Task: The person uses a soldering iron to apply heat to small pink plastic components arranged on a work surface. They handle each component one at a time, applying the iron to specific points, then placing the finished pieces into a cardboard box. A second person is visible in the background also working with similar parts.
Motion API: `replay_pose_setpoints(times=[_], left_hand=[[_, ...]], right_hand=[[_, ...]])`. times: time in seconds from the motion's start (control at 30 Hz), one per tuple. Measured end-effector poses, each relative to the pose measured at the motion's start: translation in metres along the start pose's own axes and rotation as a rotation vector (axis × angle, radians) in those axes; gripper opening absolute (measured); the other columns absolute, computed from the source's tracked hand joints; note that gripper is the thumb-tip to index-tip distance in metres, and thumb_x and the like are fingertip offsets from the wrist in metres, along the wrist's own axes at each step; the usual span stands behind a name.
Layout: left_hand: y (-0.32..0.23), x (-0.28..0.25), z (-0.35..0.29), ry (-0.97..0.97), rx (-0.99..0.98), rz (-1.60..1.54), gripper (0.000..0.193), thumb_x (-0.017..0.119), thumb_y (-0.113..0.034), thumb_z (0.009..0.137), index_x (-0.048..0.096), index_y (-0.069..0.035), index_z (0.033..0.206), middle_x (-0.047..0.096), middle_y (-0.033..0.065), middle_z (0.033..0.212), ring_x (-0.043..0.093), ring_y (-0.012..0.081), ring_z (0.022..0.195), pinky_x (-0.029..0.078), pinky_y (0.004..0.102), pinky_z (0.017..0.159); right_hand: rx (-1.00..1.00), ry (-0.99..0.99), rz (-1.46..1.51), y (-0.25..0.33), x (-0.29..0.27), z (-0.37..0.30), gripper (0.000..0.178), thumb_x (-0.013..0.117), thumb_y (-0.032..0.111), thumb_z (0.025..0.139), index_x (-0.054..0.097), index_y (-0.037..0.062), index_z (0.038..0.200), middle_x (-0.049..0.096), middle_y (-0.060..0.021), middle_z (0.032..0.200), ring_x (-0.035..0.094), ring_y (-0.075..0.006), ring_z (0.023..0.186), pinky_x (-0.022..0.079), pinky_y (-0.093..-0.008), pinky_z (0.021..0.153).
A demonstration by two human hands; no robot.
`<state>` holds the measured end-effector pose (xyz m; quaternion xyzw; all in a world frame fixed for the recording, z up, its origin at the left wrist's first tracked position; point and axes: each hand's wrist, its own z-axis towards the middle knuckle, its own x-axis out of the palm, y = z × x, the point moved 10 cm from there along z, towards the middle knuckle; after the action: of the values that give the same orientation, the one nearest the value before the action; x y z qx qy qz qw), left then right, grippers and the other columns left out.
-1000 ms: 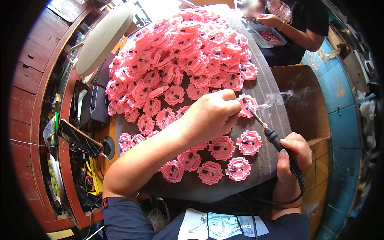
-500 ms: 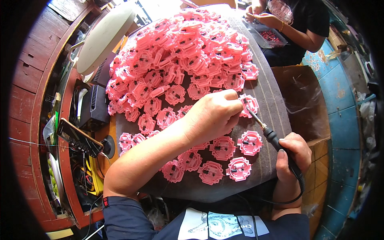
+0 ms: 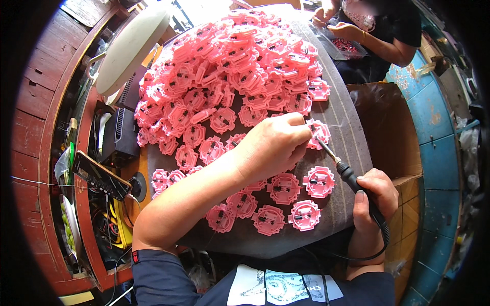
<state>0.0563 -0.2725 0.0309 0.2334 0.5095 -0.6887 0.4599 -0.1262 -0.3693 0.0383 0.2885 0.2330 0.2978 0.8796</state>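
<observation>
My right hand (image 3: 375, 196) grips a soldering iron (image 3: 352, 178) by its dark handle, and the metal tip reaches up and left onto a pink plastic housing (image 3: 319, 143). Beside that housing my left hand (image 3: 280, 143) is closed, its fingertips pinched at the near left edge of the part. Whatever those fingers hold is hidden behind the hand. Small black parts sit inside the housings. Closer to me lie more loose pink housings (image 3: 305, 215), some partly covered by my left forearm.
A large heap of pink housings (image 3: 240, 61) covers the far side of the grey-covered table (image 3: 339, 102). At left are a white lamp (image 3: 132, 48), a phone (image 3: 102, 176) and a black box (image 3: 120, 135). A cardboard box (image 3: 393, 127) stands right; beyond, another person's hands (image 3: 344, 30) work over a tray.
My hands and the soldering iron stay almost still on the same housing. Thin smoke has shifted at the right. The other person's hands have moved slightly downward and apart.
</observation>
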Motion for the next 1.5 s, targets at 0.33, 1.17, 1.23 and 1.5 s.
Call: replay_pose_setpoints(times=[0.33,1.17,1.23,1.5], left_hand=[[-0.006,-0.026,-0.001,-0.102,-0.002,-0.079,0.013,0.075,0.004,0.087,0.072,-0.002,0.098,0.069,0.0118,0.091,0.070,0.0294,0.082,0.058,0.0386,0.073],[-0.122,-0.107,-0.149,-0.261,-0.359,-0.850,0.014,0.072,0.011,0.093,0.071,0.005,0.105,0.070,0.0112,0.096,0.066,0.0201,0.086,0.052,0.0319,0.077],[-0.130,-0.088,-0.163,-0.212,-0.352,-0.715,0.021,0.071,0.013,0.091,0.072,0.002,0.109,0.069,0.0117,0.098,0.067,0.0204,0.085,0.053,0.0314,0.076],[-0.131,0.014,-0.234,-0.094,-0.476,-0.568,0.014,0.073,0.005,0.089,0.072,0.002,0.104,0.070,0.0128,0.090,0.068,0.0248,0.076,0.055,0.0332,0.069]], right_hand=[[0.014,-0.038,0.010,-0.003,-0.005,-0.005,0.024,0.069,0.004,0.081,0.068,-0.0035,0.103,0.061,-0.0112,0.078,0.055,-0.0186,0.063,0.041,-0.0301,0.057],[0.235,-0.228,0.125,-0.035,-0.023,-0.030,0.032,0.069,0.014,0.100,0.067,-0.0040,0.126,0.067,-0.0101,0.108,0.064,-0.0141,0.088,0.052,-0.0290,0.080],[0.155,-0.221,0.154,-0.031,-0.023,-0.027,0.042,0.071,0.025,0.103,0.065,-0.0030,0.134,0.069,-0.0114,0.112,0.066,-0.0156,0.089,0.053,-0.0295,0.081],[-0.074,-0.173,0.127,0.034,-0.043,-0.068,0.061,0.061,0.053,0.106,0.060,-0.0003,0.137,0.071,-0.0226,0.105,0.068,-0.0220,0.084,0.053,-0.0314,0.064]])
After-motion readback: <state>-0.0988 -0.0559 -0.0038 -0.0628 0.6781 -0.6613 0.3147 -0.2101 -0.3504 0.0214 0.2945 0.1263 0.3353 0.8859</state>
